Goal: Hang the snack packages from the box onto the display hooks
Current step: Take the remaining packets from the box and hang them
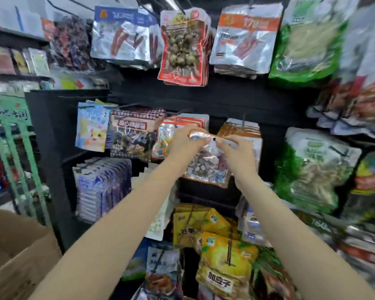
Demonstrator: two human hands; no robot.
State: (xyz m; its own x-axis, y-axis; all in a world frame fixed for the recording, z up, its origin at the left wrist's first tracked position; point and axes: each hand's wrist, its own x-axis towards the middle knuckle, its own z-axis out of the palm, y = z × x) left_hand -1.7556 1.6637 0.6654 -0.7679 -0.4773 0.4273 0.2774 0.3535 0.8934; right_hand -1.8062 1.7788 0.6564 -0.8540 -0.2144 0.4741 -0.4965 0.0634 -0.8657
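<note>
1. Left hand (182, 140) and right hand (233, 148) pinching the snack package (206, 165) by its top edge.
2. Held before middle-row hooks, possibly against the orange packs (239, 128).
3. Light, crinkly, slippery foil; grip beside the hang-hole.
4. Cardboard box (15, 252) lower left.

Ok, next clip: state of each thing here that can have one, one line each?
Left hand: grip pinching the top edge of the held snack package.
Right hand: grip pinching the same top edge.
Held snack package: off any hook, held up in front of the rack, tilted.
Red package stack: hanging on a hook, upper row.
Green package: hanging on the right.
Cardboard box: open, lower left.
</note>
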